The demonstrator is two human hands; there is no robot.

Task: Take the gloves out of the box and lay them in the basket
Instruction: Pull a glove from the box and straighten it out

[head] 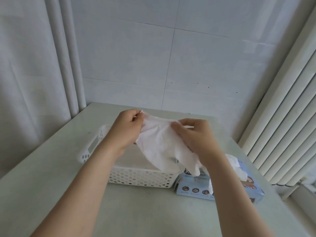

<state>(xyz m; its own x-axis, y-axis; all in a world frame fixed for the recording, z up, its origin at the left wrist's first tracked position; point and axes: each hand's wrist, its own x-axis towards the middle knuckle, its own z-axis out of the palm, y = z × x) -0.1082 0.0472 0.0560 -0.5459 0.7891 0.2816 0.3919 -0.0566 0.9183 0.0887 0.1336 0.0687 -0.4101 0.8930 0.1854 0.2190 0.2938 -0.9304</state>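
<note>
**Both hands hold one glove above the basket**

A thin, translucent white disposable glove (160, 144) hangs stretched between two bare hands over a pale green tabletop (145, 211). The left hand (127, 129) has its thumb and fingertips (139, 115) pinched together on the glove's cuff edge, at the far upper corner of the sheet. The right hand (196, 134) is closed in a pinch too, its thumb (176, 125) pressing the cuff against the curled fingers just across from the left hand's grip. From both pinches the glove droops toward the person, and its finger ends dangle below the right wrist, hanging in front of the box top.

Under the left hand's fingers, and reaching beneath the sagging glove, sits a white rectangular plastic basket (136, 177) with round perforations in its walls and a cut-out handle in its left end. Its visible floor is bare.

Below and a little nearer than the right hand's fingers stands a light blue cardboard glove box (193, 189) with small round icons along its front face, touching or just beside the basket's right end. More crumpled white gloves (237, 168) bulge out of its top opening, to the right of the right forearm.

Beyond the fingertips rises a white tiled wall (171, 57).
</note>
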